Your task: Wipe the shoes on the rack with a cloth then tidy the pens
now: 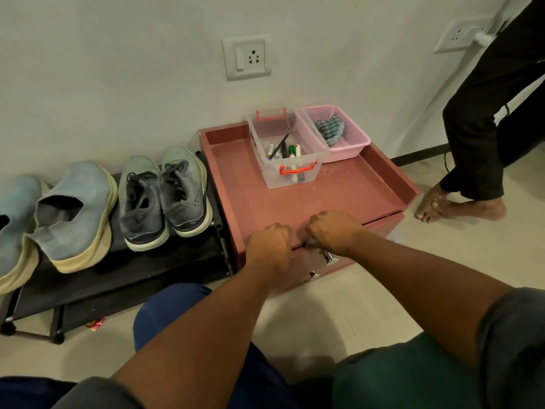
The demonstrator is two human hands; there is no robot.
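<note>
Head view: both hands sit curled at the front edge of the reddish cabinet point(295, 202), the left hand point(269, 242) and right hand point(331, 231) knuckles-up over the top drawer's lip, probably gripping it to move the drawer, though what the fingers clasp is hidden. The pens point(287, 153) lie jumbled in a clear box point(318, 154) near the cabinet top's back edge. The cloth point(330, 128), striped and crumpled, rests in the pink basket point(358, 143) just beside it. Grey and blue shoes point(165, 196) stand paired along the black rack point(132, 270) at the cabinet's left side.
</note>
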